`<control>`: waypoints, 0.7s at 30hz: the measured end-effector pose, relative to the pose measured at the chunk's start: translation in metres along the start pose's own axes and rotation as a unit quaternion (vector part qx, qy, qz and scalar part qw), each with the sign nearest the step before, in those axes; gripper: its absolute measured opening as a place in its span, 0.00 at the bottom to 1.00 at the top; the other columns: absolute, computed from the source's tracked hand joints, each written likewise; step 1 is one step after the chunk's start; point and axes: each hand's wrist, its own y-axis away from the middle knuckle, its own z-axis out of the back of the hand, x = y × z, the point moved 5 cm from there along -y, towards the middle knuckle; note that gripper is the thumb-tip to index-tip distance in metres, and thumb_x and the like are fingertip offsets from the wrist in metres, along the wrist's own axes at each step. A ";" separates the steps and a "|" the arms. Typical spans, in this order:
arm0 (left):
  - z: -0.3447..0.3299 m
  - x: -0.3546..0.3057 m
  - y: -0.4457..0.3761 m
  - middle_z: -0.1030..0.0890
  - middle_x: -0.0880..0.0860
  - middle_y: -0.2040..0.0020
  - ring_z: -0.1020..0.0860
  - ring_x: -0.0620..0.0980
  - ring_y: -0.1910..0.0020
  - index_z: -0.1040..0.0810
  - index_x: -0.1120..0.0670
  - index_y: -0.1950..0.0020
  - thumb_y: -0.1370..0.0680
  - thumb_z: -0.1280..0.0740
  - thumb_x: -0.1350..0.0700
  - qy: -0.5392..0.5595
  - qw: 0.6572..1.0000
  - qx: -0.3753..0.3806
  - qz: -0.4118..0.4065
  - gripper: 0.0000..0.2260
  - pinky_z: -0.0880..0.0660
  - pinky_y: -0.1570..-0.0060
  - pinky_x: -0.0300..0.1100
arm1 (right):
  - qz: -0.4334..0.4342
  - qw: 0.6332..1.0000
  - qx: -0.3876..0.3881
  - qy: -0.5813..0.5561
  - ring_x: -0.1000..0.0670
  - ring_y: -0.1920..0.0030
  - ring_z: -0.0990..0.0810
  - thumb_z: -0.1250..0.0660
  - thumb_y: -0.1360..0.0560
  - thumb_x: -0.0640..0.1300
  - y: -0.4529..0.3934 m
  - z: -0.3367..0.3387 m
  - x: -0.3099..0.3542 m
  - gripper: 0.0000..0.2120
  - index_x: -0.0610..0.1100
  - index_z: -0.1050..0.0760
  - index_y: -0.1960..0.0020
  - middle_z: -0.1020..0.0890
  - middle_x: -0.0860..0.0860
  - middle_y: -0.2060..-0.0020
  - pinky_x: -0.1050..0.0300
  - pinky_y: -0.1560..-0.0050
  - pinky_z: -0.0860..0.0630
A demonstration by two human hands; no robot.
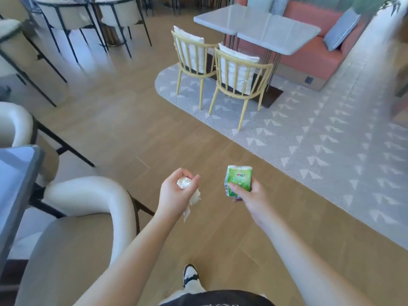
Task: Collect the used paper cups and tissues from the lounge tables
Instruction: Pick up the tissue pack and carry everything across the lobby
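While both arms reach forward over the floor, the scene reads from largest to smallest as follows.

Floor: tan wood planks (123, 120) run under the person; a grey patterned carpet (309, 151) covers the right side.
Bench: an orange upholstered seat (313, 51) stands behind the far table, with a striped blue cushion (341, 29) leaning on it.
Tabletop: two pale grey slabs (256, 27) sit pushed together at the upper right.
Near chair: a grey seat with a curved white back (88, 195) stands at lower left, beside a dark table edge (15, 191).
Wooden chairs: two yellow spindle-back chairs (236, 85) with white cushions face the pale tabletop.
Left hand: the left hand (174, 195) is palm up, fingers curled round a crumpled white tissue (184, 183); a loose tail of it hangs below the palm.
Right hand: the right hand (251, 197) holds a green tissue pack (238, 180), thumb pressed on its front, fingers wrapped behind.
Shoe: a black-and-white shoe (190, 274) shows on the planks between the forearms.
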 end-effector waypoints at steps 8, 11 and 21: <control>0.030 -0.028 -0.128 0.18 0.47 0.63 0.17 0.56 0.60 0.23 0.47 0.61 0.24 0.26 0.48 0.022 0.999 -0.020 -0.020 0.09 0.20 0.56 0.55 | 0.003 0.999 0.026 0.023 0.56 0.60 0.16 0.28 0.24 0.37 -0.127 -0.057 0.038 0.10 0.47 0.22 0.46 0.14 0.55 0.60 0.62 0.65 0.22; 0.031 -0.026 -0.172 0.18 0.46 0.64 0.17 0.56 0.60 0.23 0.47 0.61 0.23 0.26 0.49 0.017 0.999 -0.026 -0.007 0.10 0.20 0.57 0.53 | -0.008 0.999 0.026 0.020 0.56 0.61 0.16 0.28 0.24 0.36 -0.176 -0.067 0.039 0.09 0.46 0.22 0.46 0.14 0.56 0.61 0.62 0.66 0.22; 0.031 -0.062 -0.357 0.17 0.56 0.60 0.17 0.64 0.59 0.23 0.49 0.60 0.25 0.26 0.47 0.000 0.998 -0.061 0.019 0.10 0.20 0.57 0.60 | -0.018 0.998 0.054 0.017 0.52 0.59 0.16 0.26 0.25 0.39 -0.383 -0.098 0.075 0.09 0.46 0.21 0.46 0.13 0.54 0.59 0.56 0.59 0.21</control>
